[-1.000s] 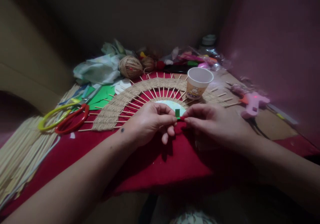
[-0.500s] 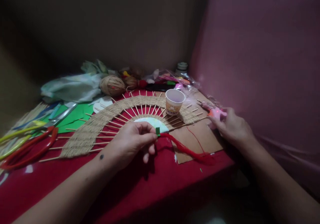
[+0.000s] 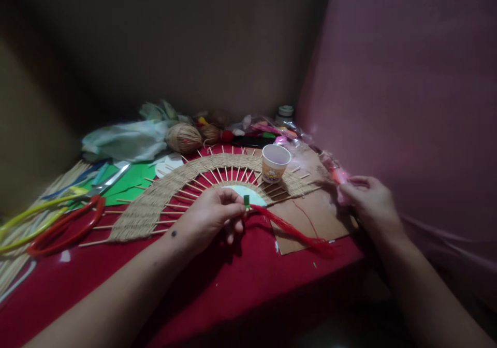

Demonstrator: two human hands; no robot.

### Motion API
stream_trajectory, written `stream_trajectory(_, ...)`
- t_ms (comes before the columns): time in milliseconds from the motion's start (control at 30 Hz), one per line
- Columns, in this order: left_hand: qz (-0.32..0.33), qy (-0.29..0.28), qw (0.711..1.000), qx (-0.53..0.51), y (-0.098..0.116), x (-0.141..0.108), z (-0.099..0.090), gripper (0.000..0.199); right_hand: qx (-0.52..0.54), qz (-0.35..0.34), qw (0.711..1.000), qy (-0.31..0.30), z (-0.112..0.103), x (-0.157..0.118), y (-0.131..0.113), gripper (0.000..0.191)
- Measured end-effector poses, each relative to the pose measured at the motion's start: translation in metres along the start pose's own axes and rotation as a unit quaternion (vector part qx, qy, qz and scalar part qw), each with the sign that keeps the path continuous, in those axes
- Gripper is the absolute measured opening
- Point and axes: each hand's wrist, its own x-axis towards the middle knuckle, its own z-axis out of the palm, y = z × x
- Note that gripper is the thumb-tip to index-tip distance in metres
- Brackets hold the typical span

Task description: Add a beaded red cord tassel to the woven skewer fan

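My left hand (image 3: 219,214) pinches the bound end of a red thread tassel (image 3: 289,225) between thumb and fingertips. A small green paper strip (image 3: 247,201) stands up at that end, and the loose threads trail right over brown cardboard. At the right, my right hand (image 3: 370,203) is closed round a pink glue gun (image 3: 341,181) with a small red light on it. Its nozzle is hard to make out in the blur. Behind my left hand lies a woven half-round fan (image 3: 134,214) with thin sticks and a pale blue centre (image 3: 246,193).
A paper cup (image 3: 275,165) stands on the fan, near the cardboard (image 3: 303,218). To the left lie red-and-yellow-handled scissors (image 3: 101,203) over green paper (image 3: 126,190). Twine balls (image 3: 184,138), a pale cloth bundle (image 3: 126,141) and plastic bags (image 3: 289,130) line the wall. A pink sheet (image 3: 404,89) hangs right.
The glue gun has turned in my right hand, and its nozzle no longer shows plainly. My left hand keeps its pinch on the tassel. The view has shifted slightly.
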Motion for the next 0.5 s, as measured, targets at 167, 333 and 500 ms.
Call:
stream_trajectory(167, 0.001, 0.005, 1.0, -0.016, -0.001, 0.001, -0.001, 0.012, 0.263, 0.083, 0.959, -0.07, -0.015, -0.043, -0.016, 0.017)
stream_trajectory(333, 0.012, -0.016, 0.999, -0.028, -0.001, 0.001, -0.001, 0.01, 0.308, 0.123, 0.933, -0.14, -0.025, -0.068, -0.016, 0.022)
stream_trajectory(500, 0.004, -0.012, 0.999, -0.037, 0.001, -0.001, 0.0, 0.016, 0.14, 0.071, 0.979, -0.132, -0.021, -0.083, -0.012, 0.029)
